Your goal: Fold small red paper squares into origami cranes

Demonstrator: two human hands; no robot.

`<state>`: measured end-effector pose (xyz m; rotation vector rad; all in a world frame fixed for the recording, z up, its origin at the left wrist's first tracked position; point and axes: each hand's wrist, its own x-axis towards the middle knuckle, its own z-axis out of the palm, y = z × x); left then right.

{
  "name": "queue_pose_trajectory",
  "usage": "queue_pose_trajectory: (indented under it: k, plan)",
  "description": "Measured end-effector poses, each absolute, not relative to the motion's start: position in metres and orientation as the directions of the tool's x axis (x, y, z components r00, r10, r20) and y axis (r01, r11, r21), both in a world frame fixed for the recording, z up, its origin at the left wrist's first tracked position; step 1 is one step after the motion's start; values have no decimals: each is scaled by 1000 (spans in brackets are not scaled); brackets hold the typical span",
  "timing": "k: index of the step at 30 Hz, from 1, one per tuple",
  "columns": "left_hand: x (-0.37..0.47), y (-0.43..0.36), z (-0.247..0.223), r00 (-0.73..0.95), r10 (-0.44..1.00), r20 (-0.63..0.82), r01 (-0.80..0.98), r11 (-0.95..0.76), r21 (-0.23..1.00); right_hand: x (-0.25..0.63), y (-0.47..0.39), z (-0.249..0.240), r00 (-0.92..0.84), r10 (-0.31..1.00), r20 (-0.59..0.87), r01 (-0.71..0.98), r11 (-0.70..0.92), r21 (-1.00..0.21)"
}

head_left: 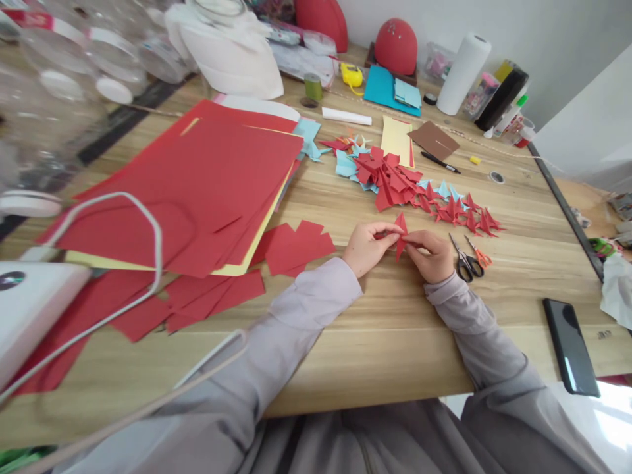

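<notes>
A small folded red paper piece [400, 228], pointed at top and bottom like a paper crane, stands between my two hands. My left hand [368, 247] pinches its left side with thumb and forefinger. On its other side, the fingertips of my right hand [430, 255] are closed on it too. Just beyond lies a heap of folded red paper pieces [388, 176], trailing off to the right in a row of small cranes [453, 209], with some light blue ones among them. Cut red paper pieces [299, 247] lie left of my left hand.
Large red sheets [207, 178] cover the left of the table. Black scissors [467, 260] and orange scissors [478, 251] lie right of my right hand. A phone [571, 345] rests at the right edge. A white cable [158, 243] crosses the left side.
</notes>
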<state>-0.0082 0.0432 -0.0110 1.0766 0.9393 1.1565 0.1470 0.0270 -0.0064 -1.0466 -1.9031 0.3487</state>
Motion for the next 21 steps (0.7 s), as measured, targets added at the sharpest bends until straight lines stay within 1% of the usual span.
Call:
queue_pose_trajectory:
  k: [4,7,11,15,21]
  plan:
    - [-9,45,-16,163,986,15,-174,14,985,149,29,-7,-245,761,600,522,626,-580]
    - [-10,46,-17,154,988,14,-155,10,988,150,28,-9,-268,746,609,536,641,-549]
    - [-9,45,-13,157,987,-18,-211,51,976,148,25,-11,-228,730,644,578,634,-514]
    - [-8,44,-8,163,985,-47,-255,88,963,145,23,-9,-220,738,638,616,612,-496]
    - [-8,43,-7,183,981,-65,-303,119,946,144,22,-5,-231,739,632,600,620,-506]
